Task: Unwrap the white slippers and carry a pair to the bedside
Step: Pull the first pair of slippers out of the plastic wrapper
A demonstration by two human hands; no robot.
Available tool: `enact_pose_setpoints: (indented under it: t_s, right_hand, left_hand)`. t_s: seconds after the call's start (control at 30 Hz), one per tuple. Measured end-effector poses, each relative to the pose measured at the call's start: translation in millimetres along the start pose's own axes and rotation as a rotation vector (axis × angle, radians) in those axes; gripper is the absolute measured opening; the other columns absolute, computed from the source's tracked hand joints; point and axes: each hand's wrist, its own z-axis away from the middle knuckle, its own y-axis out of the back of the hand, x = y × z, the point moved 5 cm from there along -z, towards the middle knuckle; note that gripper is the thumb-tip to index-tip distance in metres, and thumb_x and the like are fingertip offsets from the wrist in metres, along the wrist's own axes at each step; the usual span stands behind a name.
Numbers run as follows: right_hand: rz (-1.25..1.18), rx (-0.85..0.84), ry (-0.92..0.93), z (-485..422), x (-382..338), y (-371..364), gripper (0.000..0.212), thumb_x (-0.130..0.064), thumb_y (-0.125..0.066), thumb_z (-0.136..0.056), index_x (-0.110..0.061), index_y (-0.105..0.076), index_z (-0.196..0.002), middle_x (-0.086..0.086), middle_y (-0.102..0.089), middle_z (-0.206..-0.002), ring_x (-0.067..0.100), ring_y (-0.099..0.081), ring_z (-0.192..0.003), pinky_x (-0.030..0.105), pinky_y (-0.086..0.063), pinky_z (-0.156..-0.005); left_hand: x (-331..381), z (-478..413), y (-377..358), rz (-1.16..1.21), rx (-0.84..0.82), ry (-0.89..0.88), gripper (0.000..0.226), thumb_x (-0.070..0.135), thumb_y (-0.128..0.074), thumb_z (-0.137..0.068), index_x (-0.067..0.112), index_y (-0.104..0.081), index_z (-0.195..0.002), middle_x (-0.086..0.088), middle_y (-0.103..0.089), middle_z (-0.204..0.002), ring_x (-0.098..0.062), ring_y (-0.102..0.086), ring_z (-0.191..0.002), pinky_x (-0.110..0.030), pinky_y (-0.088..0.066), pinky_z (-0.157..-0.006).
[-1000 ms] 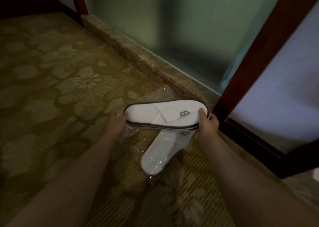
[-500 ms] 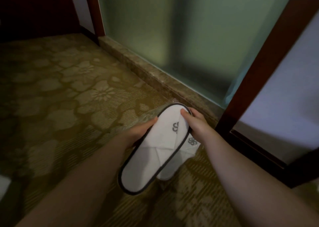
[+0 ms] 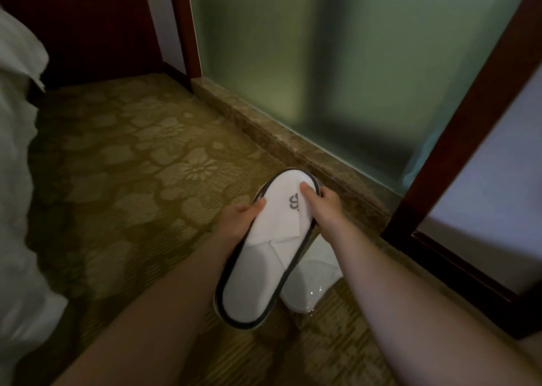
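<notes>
A white slipper (image 3: 264, 256) with a dark rim and a grey logo is held flat above the carpet, toe end away from me. My left hand (image 3: 239, 222) grips its left edge, thumb on top. My right hand (image 3: 322, 203) grips its right edge near the logo, thumb pressed on the upper. Under it on the floor lies a second white slipper (image 3: 311, 283) in clear shiny plastic wrap, mostly hidden by the held one and my right forearm.
Patterned olive carpet (image 3: 132, 180) covers the floor. A stone sill (image 3: 281, 139) runs below a frosted glass panel (image 3: 322, 63). A dark wooden frame (image 3: 457, 139) stands at right. White bedding (image 3: 17, 180) fills the left edge.
The held slipper has turned from crosswise to lengthwise and risen above the wrapped one. The view has shifted, bringing white bedding into sight at the left.
</notes>
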Motion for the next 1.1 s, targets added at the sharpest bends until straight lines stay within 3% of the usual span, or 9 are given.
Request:
enact_pose_setpoints:
  t_s: [0.17, 0.27, 0.3, 0.4, 0.5, 0.63, 0.8, 0.9, 1.1]
  right_hand:
    - [-0.19, -0.042, -0.123, 0, 4, 3, 0.055, -0.038, -0.058, -0.087, -0.02, -0.043, -0.136, 0.009, -0.057, -0.128, 0.028, -0.061, -0.106, 0.048, -0.051, -0.093]
    - [-0.178, -0.056, -0.124, -2, 4, 4, 0.055, -0.037, -0.059, -0.087, -0.02, -0.043, -0.136, 0.01, -0.057, -0.13, 0.028, -0.06, -0.108, 0.049, -0.049, -0.096]
    - [-0.14, -0.061, -0.122, -3, 5, 5, 0.054, -0.038, -0.059, -0.086, -0.019, -0.045, -0.135, 0.009, -0.056, -0.13, 0.028, -0.059, -0.109, 0.048, -0.048, -0.097]
    - [-0.071, -0.072, -0.143, -5, 14, 10, 0.051, -0.038, -0.059, -0.087, -0.014, -0.049, -0.13, 0.009, -0.058, -0.128, 0.027, -0.058, -0.108, 0.044, -0.048, -0.097]
    - [-0.065, -0.114, -0.169, -7, 26, 12, 0.038, -0.027, -0.059, -0.089, -0.01, -0.051, -0.123, 0.013, -0.061, -0.12, 0.026, -0.061, -0.097, 0.041, -0.052, -0.085]
    - [-0.064, -0.375, -0.279, 1, 43, -7, 0.044, -0.011, -0.058, -0.09, -0.016, -0.044, -0.131, 0.01, -0.06, -0.115, 0.025, -0.062, -0.095, 0.038, -0.057, -0.071]
    - [0.174, -0.752, -0.409, 24, 63, -49, 0.055, -0.004, -0.059, -0.087, -0.024, -0.04, -0.134, 0.016, -0.054, -0.131, 0.03, -0.063, -0.106, 0.04, -0.06, -0.075]
    - [0.328, -0.975, -0.477, 46, 76, -73, 0.05, -0.004, -0.059, -0.087, -0.028, -0.043, -0.128, 0.015, -0.06, -0.124, 0.03, -0.065, -0.1, 0.042, -0.058, -0.079]
    - [0.504, -1.005, -0.518, 70, 109, -111, 0.037, -0.012, -0.05, -0.094, -0.015, -0.04, -0.129, 0.012, -0.062, -0.109, 0.029, -0.063, -0.097, 0.049, -0.051, -0.09]
  left_hand:
    - [4, -5, 4, -0.089, -0.029, -0.04, 0.037, 0.039, -0.056, -0.089, 0.009, -0.071, -0.105, -0.004, -0.07, -0.096, -0.022, -0.065, -0.093, -0.027, -0.05, -0.087]
    - [9, -7, 6, -0.124, 0.036, -0.111, 0.028, 0.027, -0.055, -0.092, 0.006, -0.068, -0.106, 0.004, -0.063, -0.08, -0.012, -0.059, -0.076, -0.004, -0.044, -0.058]
    - [11, -8, 9, -0.148, 0.075, -0.129, 0.028, 0.025, -0.054, -0.092, 0.004, -0.067, -0.106, 0.002, -0.062, -0.081, -0.011, -0.056, -0.074, -0.003, -0.041, -0.053]
    - [13, -12, 32, -0.208, 0.246, -0.177, 0.031, 0.024, -0.053, -0.092, -0.001, -0.066, -0.105, -0.009, -0.062, -0.09, -0.019, -0.054, -0.084, -0.019, -0.039, -0.07]
    - [6, -14, 63, -0.205, 0.343, -0.197, 0.025, 0.022, -0.053, -0.092, 0.002, -0.066, -0.097, -0.008, -0.059, -0.081, -0.02, -0.053, -0.08, -0.024, -0.037, -0.069]
    - [-13, -13, 101, -0.394, 0.256, -0.218, 0.017, 0.025, -0.051, -0.093, 0.013, -0.061, -0.088, 0.003, -0.054, -0.069, -0.015, -0.05, -0.067, -0.022, -0.035, -0.054]
    - [-36, -4, 144, -0.62, 0.271, -0.168, 0.03, 0.028, -0.047, -0.095, 0.006, -0.062, -0.107, -0.011, -0.063, -0.097, -0.025, -0.057, -0.085, -0.027, -0.036, -0.068]
    - [-50, -4, 161, -0.659, 0.22, -0.094, 0.034, 0.025, -0.045, -0.096, 0.0, -0.06, -0.112, -0.022, -0.063, -0.111, -0.034, -0.059, -0.101, -0.03, -0.039, -0.075]
    - [-90, -2, 174, -0.769, 0.035, 0.1, 0.037, 0.023, -0.04, -0.099, 0.0, -0.059, -0.122, -0.021, -0.059, -0.124, -0.035, -0.055, -0.109, -0.029, -0.037, -0.078]
